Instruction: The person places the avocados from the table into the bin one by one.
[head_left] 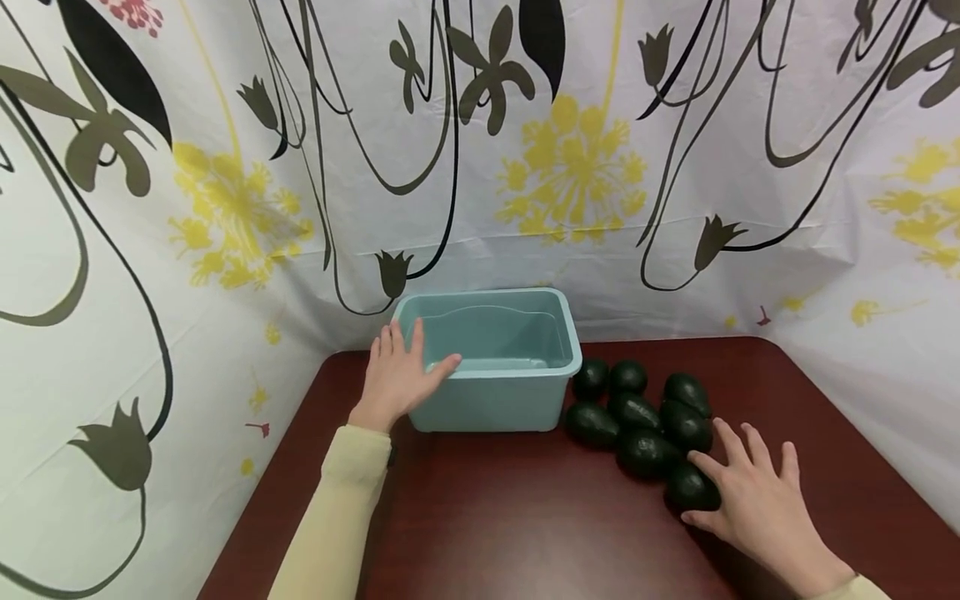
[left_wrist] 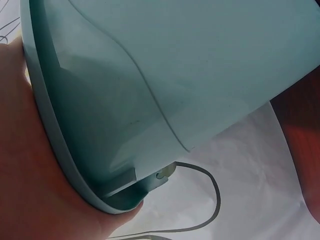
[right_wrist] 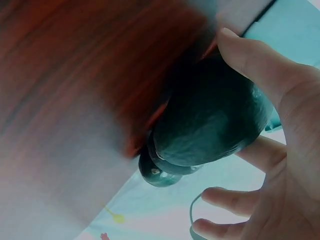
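A light teal plastic bin (head_left: 491, 404) stands at the back of the table. My left hand (head_left: 397, 375) lies spread over its left front corner, fingers extended. In the left wrist view that hand (left_wrist: 30, 150) is against the bin's rim (left_wrist: 62, 165). Several dark green avocados (head_left: 648, 454) lie grouped right of the bin. My right hand (head_left: 757, 500) is at the nearest avocado (head_left: 690, 487), thumb and index finger on either side, other fingers spread. The right wrist view shows this avocado (right_wrist: 210, 115) beside the thumb (right_wrist: 260, 60); firm contact is unclear.
The dark red-brown table (head_left: 525, 517) extends in front of the bin and around the avocados. A white cloth (head_left: 480, 208) with flower and leaf prints hangs behind the table and along its sides.
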